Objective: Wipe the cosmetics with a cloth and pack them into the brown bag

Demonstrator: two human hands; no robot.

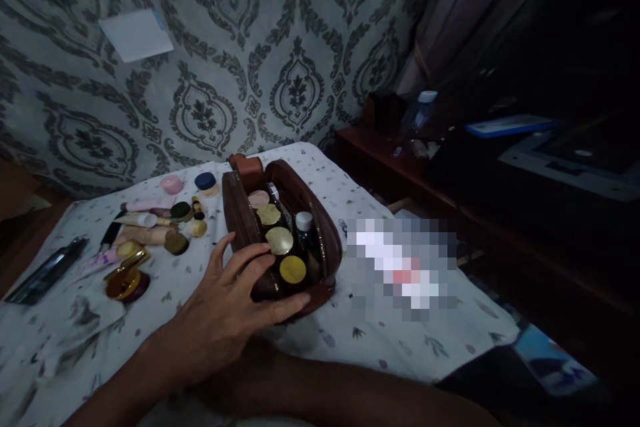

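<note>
Brown bag (330, 250), centre of frame | unzipped, holding lidded jars (293, 269) | left hand (233, 297) at its lower-left edge, fingers (250, 256) spread

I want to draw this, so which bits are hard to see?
Head view: dim overall, the far right nearly black; blocky squares cover part of the white sheet; round lids in the brown bag show clearer.

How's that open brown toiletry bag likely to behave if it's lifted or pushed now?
The brown toiletry bag is probably heavy for its size, packed with round-topped containers and a white-capped bottle. Its sides may flex only somewhat, since they stand up unaided. Tilting might spill contents, as the top gapes open.
</note>
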